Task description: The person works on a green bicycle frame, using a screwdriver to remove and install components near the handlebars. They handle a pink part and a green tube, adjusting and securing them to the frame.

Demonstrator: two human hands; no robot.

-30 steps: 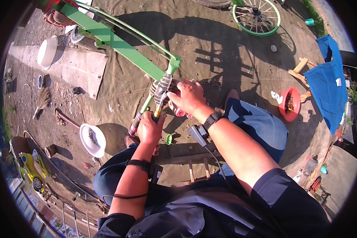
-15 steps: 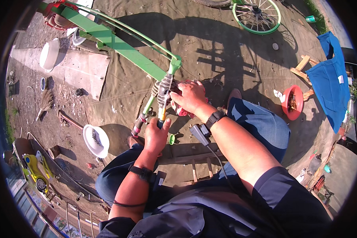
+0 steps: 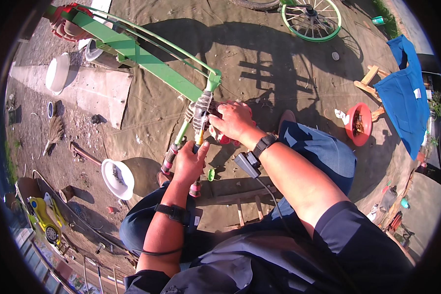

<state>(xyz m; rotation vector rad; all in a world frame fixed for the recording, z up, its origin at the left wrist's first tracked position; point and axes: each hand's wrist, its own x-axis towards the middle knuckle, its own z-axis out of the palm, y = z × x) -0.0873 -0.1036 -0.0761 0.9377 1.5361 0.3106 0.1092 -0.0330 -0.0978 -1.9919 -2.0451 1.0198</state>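
Yellow bodywork marks a toy car (image 3: pixel 39 208) at the lower left of the frame, and a white tub (image 3: pixel 58 73) sits at the upper left, with a broom (image 3: pixel 55 131) below it. Nearer the middle is a white basin (image 3: pixel 125 180) with something grey inside. Your green metal frame (image 3: pixel 169 78) slants from the upper left down to the centre, where it meets a grey ribbed part (image 3: pixel 203 109). Your left hand (image 3: pixel 188 162) is wrapped around the yellow-and-dark handle of a slim tool (image 3: pixel 200 137), whose tip end is at that ribbed part, just left of centre. Your right hand (image 3: pixel 234 120) is bent over beside it, thumb toward the tool; whether its fingers pinch anything you cannot tell. Farther right come a green-rimmed wheel (image 3: pixel 322 37) at the top, a red basin (image 3: pixel 353 134) and, at the right edge, blue cloth (image 3: pixel 399 98).
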